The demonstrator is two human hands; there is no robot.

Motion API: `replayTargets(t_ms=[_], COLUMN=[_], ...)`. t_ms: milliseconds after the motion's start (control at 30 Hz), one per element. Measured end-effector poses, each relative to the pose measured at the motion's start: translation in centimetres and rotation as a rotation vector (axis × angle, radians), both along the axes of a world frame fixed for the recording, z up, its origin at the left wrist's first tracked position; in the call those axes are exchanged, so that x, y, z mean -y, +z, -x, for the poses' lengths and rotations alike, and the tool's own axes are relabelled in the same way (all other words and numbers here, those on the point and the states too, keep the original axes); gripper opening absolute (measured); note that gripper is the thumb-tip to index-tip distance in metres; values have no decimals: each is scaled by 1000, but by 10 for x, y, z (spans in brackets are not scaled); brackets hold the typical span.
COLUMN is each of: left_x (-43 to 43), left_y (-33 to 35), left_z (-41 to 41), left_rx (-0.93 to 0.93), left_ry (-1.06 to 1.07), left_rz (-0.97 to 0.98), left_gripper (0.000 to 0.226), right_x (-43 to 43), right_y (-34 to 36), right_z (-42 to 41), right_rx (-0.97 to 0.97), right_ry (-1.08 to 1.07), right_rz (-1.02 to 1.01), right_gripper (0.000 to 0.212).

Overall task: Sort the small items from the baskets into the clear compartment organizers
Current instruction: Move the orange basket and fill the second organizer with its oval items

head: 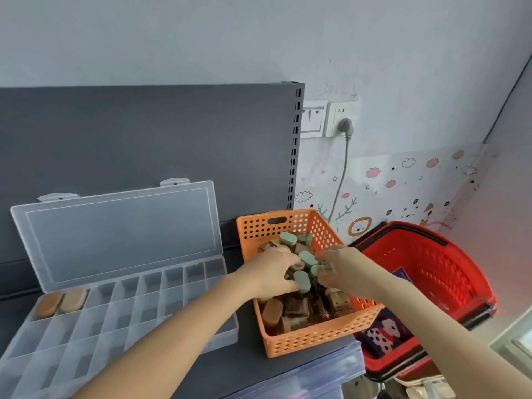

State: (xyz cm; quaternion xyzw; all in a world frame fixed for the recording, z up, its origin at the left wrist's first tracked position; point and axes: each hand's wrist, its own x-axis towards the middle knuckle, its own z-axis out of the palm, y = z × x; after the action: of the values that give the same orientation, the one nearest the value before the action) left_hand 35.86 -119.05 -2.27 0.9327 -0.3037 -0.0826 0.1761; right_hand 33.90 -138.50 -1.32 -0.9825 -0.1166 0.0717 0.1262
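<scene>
On the dark grey shelf (236, 367) the clear organizer (121, 318) takes the left part, its long axis running along the back panel, its near-left end cut off by the view. Its lid (115, 234) is thrown open and stands almost upright, two latch tabs on its top edge. The compartments form a grid of translucent cells; two tan oval pieces (60, 302) lie side by side in the far-left cells. Just beside it, at the shelf's right edge, sits the orange basket (313, 339), perforated with round holes, a handle slot in its far wall, its long axis pointing away towards the wall. It is heaped with small bottles (296, 311), brown-bodied, some capped in pale green, lying and leaning every way. Both hands are inside it: the left hand (273, 273) has fingers curled down among the bottles, and I cannot tell whether it grips one; the right hand (339, 269) pinches a pale bottle (326, 268) between thumb and fingers. A red shopping basket (440, 272) sits beyond the right edge.
</scene>
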Motion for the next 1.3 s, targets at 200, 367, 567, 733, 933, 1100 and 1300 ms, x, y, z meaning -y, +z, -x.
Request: replayTargets(t_ms=[200,367,567,733,933,1100,1300], left_x=[26,33,26,16,-36,-111,-207], left_y=[-16,-17,-21,-9,20,25,26], left_z=[-8,-8,-10,-12,-6,-2,16], left_rx=[36,108,105,88,158,184,179], left_ry=[45,29,35,59,141,267,392], left_rz=[-144,-206,-165,84,327,344,259], left_gripper=[38,47,50,44,43,38,38], right_x=[5,9,9,1,-33,-87,-169], right_y=[-10,-9,0,6,20,25,21], right_z=[-6,-8,-4,-3,-5,-9,-8], right_rx=[-12,73,87,-8,69,91,-2], right_ry=[40,-4,-170,-279,-273,-193,-22], right_rz=[-3,-174,-539,-860,-922,-919,-830], right_gripper=[52,44,31,28,47,40,36])
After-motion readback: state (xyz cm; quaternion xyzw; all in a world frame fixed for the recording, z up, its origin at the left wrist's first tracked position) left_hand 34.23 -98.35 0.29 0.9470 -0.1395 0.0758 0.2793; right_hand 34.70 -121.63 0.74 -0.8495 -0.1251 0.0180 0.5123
